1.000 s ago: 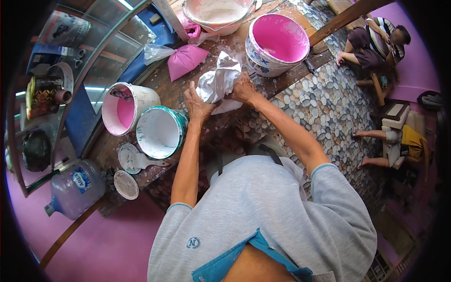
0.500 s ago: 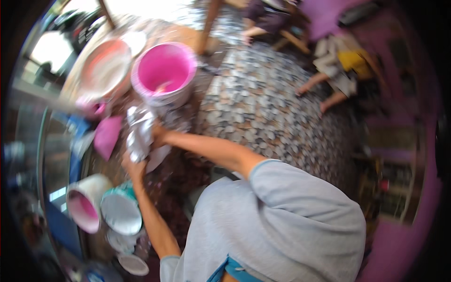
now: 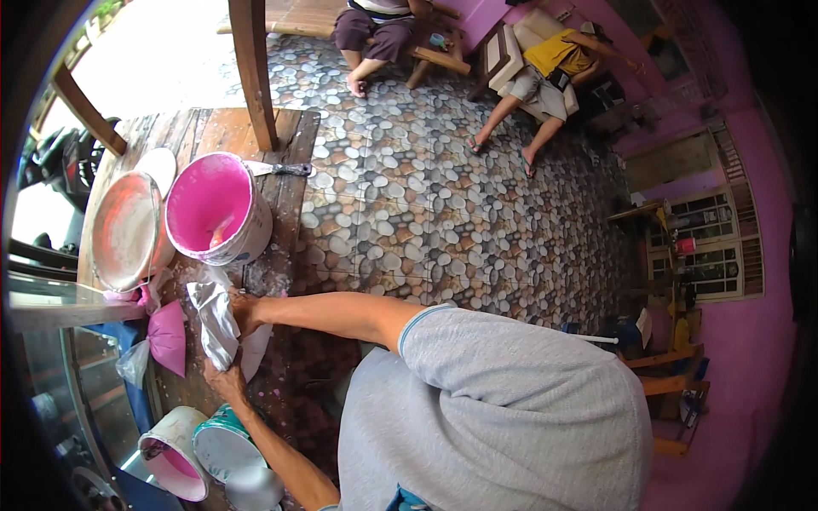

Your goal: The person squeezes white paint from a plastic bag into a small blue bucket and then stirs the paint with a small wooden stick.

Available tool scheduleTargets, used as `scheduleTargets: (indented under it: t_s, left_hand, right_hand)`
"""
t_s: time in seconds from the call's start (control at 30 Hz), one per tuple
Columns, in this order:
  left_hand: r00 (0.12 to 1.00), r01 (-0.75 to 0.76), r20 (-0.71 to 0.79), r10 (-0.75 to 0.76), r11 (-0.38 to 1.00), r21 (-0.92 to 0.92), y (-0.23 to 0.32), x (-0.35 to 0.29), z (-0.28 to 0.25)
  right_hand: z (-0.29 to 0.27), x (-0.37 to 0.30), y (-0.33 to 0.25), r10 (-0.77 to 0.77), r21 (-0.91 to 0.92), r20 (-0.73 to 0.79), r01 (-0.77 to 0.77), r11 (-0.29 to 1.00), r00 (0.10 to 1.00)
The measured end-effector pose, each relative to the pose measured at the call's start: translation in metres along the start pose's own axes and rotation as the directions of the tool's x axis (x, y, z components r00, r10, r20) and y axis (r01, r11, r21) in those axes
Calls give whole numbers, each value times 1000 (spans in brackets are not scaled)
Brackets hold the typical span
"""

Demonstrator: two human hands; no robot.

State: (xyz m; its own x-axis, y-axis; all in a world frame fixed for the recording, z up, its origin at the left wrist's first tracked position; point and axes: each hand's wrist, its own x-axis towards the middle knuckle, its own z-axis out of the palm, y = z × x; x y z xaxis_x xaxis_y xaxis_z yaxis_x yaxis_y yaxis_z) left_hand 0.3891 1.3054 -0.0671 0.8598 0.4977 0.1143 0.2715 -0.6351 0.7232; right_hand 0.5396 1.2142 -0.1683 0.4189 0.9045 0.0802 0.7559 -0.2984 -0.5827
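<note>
Both hands clamped on a white bag (image 3: 215, 322), left hand (image 3: 223, 381) at its lower end, right hand (image 3: 244, 310) at its upper side, bag over wooden boards (image 3: 281, 213), pink bucket (image 3: 213, 209) just beyond, pink pouch (image 3: 169, 337) beside, two people seated far off.

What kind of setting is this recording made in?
Likely a home porch or patio used for paint work: a pebble-patterned tile floor, pink walls, and open buckets of pink paint on a wooden platform. Both hands grip a crumpled plastic bag.
</note>
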Motion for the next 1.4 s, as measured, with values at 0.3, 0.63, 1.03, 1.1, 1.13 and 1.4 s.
scheduleTargets:
  t_s: [0.3,0.63,1.03,1.1,1.13,1.4]
  left_hand:
    - [990,-109,128,56,886,452,-85,-8,21]
    - [985,-135,-57,161,936,324,-33,-11,12]
    - [927,372,-71,-368,926,61,20,-69,37]
    - [920,383,-93,-381,924,10,27,-76,32]
    - [936,337,-111,-334,941,14,28,-77,29]
    - [966,245,-84,-246,969,-20,13,-64,22]
  right_hand:
    - [-7,-22,3,-94,18,6,93,995,996]
    - [-43,-30,-21,-26,-53,177,36,998,984]
    - [-71,-13,-31,-346,33,348,357,933,871]
    - [-76,-18,-40,-102,140,515,34,990,851]
    - [-72,-21,-39,-104,138,518,37,990,849]
    - [-71,-34,-59,-61,409,367,-102,907,928]
